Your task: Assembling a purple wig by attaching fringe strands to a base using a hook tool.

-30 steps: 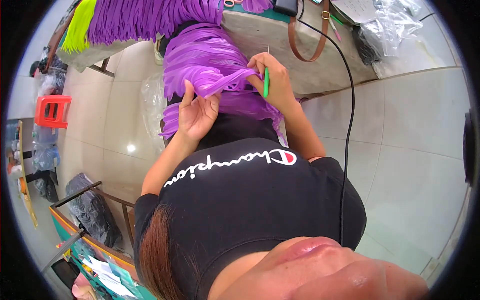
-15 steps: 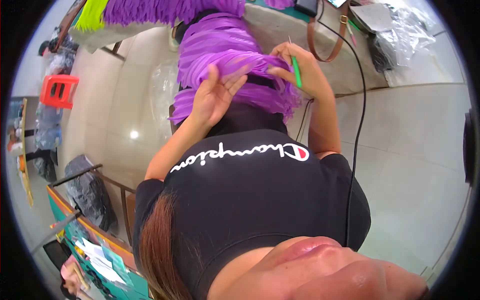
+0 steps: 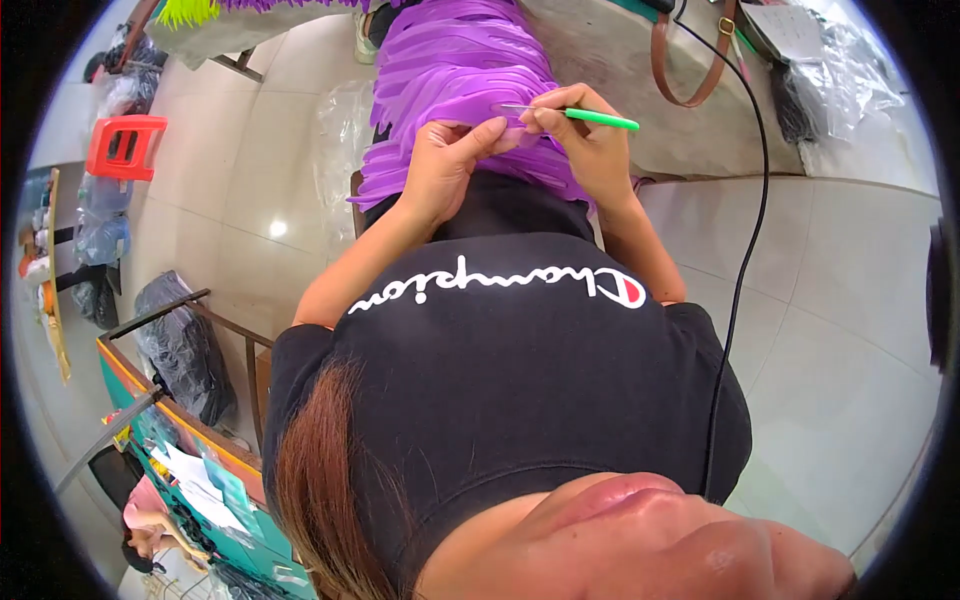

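Purple strips (image 3: 455, 55) lie in a thick layered bundle across my lap and stretch away toward the top of the view. My left hand (image 3: 445, 165) is closed at the bundle's near part, its thumb and fingers pinching a purple strip. Close on its right, my right hand (image 3: 588, 150) grips a slim green-handled tool (image 3: 605, 119) between thumb and fingers. The tool's thin metal tip points left over the strips, just above my left fingertips. Whether the tip touches a strip I cannot tell.
A grey cloth-covered table (image 3: 640, 110) stands at the upper right, with a brown strap (image 3: 660, 75) hanging on it. A black cable (image 3: 764, 170) runs down on my right. Left are a red stool (image 3: 100, 150), a black plastic bag (image 3: 185, 350) and a seated person (image 3: 150, 515).
My left hand has gone from open to pinching a strip. The right hand has swung the green tool from upright to nearly level, tip leftward, and moved closer to the left hand.
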Tool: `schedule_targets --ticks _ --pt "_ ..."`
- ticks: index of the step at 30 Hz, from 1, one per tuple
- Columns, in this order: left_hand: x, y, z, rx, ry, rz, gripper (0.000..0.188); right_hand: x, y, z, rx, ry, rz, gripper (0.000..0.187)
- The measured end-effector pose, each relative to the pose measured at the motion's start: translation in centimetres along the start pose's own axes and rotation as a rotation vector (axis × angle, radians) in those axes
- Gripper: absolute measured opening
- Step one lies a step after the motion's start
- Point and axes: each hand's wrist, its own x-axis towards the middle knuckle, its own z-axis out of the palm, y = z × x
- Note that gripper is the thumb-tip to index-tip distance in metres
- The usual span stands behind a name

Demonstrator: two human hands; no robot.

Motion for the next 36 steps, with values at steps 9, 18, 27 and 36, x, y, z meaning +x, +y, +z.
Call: schedule_targets --ticks 9,18,27,36 --pt "-0.1 -0.4 0.0 0.093 0.0 0.067 0.014 -0.1 0.7 0.1 -0.05 0.011 -0.002 0.009" --pt "-0.1 -0.6 -0.1 0.107 0.02 0.087 0.014 -0.2 0.7 -0.1 -0.012 0.022 0.015 0.013" --pt "-0.2 -0.8 0.0 0.11 0.056 0.098 0.014 -0.3 0.9 -0.3 -0.091 0.031 0.029 0.012" --pt "-0.5 -0.4 0.0 0.121 0.035 -0.009 0.01 1.1 0.6 -1.0 -0.64 0.203 -0.366 0.007"
